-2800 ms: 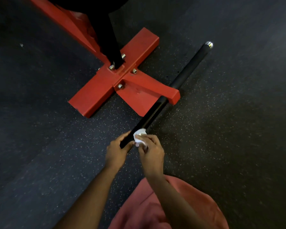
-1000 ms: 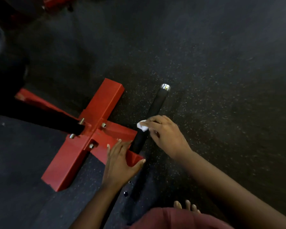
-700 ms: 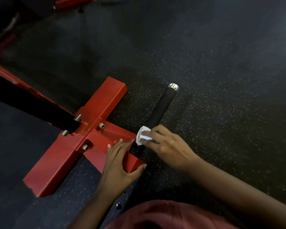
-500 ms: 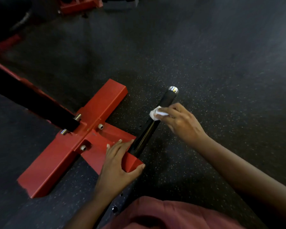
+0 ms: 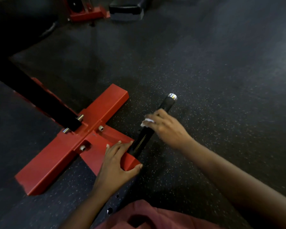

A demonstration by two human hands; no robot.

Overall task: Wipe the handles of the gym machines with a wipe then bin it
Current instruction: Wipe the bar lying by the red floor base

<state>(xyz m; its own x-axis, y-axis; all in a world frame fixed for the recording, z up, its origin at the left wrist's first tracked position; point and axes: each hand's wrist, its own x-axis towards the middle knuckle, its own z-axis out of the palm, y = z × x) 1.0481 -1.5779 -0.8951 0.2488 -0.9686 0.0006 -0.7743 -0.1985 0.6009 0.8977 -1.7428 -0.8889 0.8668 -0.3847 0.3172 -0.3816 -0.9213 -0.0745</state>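
right hand point(image 5: 167, 128) grip pinches a white wipe point(image 5: 147, 121) against the black handle bar point(image 5: 155, 124); left hand point(image 5: 117, 164) grip spread wide on the red base point(image 5: 59, 159).

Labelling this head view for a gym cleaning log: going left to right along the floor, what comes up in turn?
Red cross-shaped base → left hand → white wipe → right hand → chrome end cap of the black handle.

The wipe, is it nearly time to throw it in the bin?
Not yet. The right hand has the white wipe pressed on the black handle, partway along it. The left hand steadies the red base. Whether other handles are done is unclear. Binning is left; no bin is visible.
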